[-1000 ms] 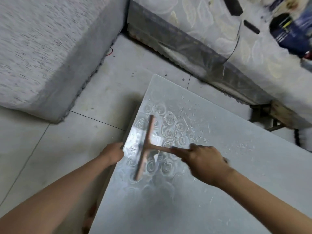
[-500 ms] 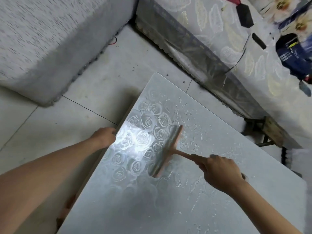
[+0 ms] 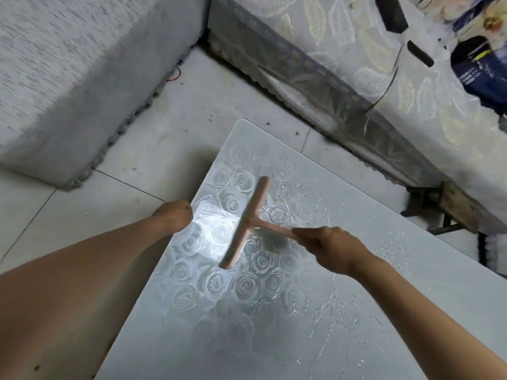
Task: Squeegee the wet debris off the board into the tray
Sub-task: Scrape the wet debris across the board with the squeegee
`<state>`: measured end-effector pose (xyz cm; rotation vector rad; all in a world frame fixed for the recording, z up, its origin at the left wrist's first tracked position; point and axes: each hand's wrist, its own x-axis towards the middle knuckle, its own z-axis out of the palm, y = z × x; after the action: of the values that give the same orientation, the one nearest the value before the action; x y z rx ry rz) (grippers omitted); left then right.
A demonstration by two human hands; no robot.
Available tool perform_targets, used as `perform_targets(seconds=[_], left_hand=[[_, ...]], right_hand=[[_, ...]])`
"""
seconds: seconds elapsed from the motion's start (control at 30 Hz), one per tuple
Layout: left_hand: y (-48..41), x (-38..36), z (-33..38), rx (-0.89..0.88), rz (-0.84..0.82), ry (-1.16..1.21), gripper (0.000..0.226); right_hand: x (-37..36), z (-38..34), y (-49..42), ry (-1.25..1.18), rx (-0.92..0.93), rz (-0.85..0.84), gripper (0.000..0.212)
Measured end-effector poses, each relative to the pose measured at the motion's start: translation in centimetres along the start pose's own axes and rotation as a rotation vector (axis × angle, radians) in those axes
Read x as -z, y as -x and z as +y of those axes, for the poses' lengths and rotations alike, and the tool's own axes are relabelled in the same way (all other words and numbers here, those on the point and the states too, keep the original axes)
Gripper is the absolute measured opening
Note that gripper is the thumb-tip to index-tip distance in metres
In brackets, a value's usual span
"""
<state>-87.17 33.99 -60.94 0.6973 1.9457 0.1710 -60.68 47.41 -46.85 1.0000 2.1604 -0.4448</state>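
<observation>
The right hand [image 3: 333, 249] has its grip closed round the handle end of a pink T-shaped squeegee [image 3: 248, 222], fingers wrapped tight. The blade lies at 9 o'clock from that grip, its long axis running from 1 o'clock to 7 o'clock across the board [image 3: 274, 338]. Whether it touches the surface I cannot tell. The left hand [image 3: 172, 216] is at the board's 9 o'clock edge, its grip curled over that edge, apparently steadying it. The board is a smooth, glossy, pale sheet with a rose pattern showing on it, set over the tiled floor [image 3: 164, 149]. The wet debris [image 3: 299, 185], small whitish flecks and streaks of water, sits just beyond the blade toward 1 o'clock, with more toward 5 o'clock. No tray is in view, so which way the sweep must go is uncertain.
</observation>
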Motion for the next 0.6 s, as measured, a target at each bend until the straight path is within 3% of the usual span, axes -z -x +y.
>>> perform_targets(seconds=[0.1,0.3,0.43,0.6], left_hand=[[-0.7,0.2,0.7,0.018,0.014,0.040,0.034],[-3.6,-1.6,1.9,0.099,0.128,0.295,0.047],[-4.7,-3.1,2.0,0.106,0.234,0.317,0.058],[-4.9,-4.3,1.7,0.085,0.339,0.292,0.061]], right_hand=[[1.6,1.7,2.0,0.168,-0.019,0.041,0.037],[6.0,-3.4,-3.4,0.233,0.233,0.253,0.039],[5.9,-4.0,-7.5,0.215,0.233,0.210,0.040],[2.6,3.6,-3.0,0.001,0.084,0.097,0.039]])
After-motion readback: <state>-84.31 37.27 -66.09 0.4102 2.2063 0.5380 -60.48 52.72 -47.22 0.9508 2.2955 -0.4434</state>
